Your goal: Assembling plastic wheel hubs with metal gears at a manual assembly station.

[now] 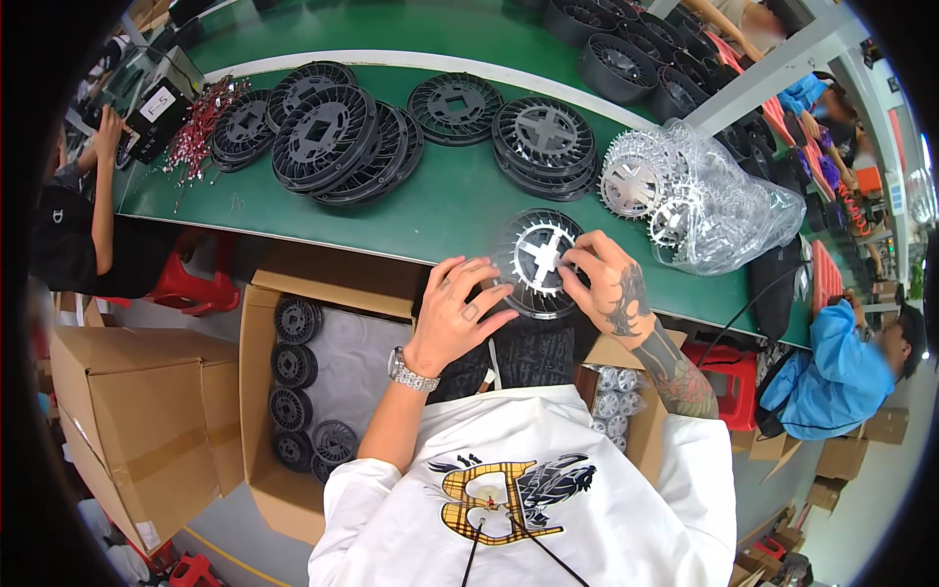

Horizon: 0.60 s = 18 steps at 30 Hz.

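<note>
A round black slotted grille (pixel 540 301) rests at the bench's near edge, right in front of me. Set in its middle is a silver toothed metal disc (pixel 537 258) with a cross shape. The curled thumb and fingers of my right hand (pixel 603 286) close on the right arm of that cross. On the left side, my left hand (pixel 460 311) has its fingers spread, their tips by the grille's left rim; whether they touch it I cannot tell. Behind stands a stack of black grilles (pixel 544 161), the top one with a cross piece in it.
More black grilles (pixel 323 139) are piled on the green bench (pixel 440 176). To the right, a clear plastic bag (pixel 748 220) spills silver toothed discs (pixel 628 178). Red and white wires (pixel 201 127) lie at left. Below is a cardboard box (pixel 256 391) with black round parts. Co-workers sit at both sides.
</note>
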### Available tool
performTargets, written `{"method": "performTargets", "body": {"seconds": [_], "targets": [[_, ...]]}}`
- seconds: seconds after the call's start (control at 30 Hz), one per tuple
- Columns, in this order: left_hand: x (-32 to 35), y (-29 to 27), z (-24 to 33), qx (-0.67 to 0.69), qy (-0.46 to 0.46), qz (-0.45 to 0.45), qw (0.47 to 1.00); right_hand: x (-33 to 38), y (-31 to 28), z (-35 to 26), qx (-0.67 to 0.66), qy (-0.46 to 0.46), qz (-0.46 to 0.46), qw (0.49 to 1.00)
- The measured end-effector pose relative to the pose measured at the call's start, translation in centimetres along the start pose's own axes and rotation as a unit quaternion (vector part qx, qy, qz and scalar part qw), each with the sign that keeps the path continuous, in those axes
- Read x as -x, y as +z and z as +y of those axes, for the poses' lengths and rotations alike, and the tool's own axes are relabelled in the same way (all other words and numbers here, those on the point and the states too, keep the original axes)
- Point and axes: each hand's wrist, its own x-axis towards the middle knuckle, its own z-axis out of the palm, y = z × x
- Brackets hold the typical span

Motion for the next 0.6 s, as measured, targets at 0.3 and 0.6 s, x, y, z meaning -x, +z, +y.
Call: {"method": "performTargets", "body": {"seconds": [0.3,0.6], "targets": [[0.3,0.4,0.2,0.008,-0.002,0.006,1.000,0.0,-1.4,0.0,0.017,-0.033,-0.034,0.999],[0.1,0.3,0.2,0.005,-0.003,0.004,1.000,0.1,-1.3,0.4,0.008,-0.017,-0.033,0.999]]}}
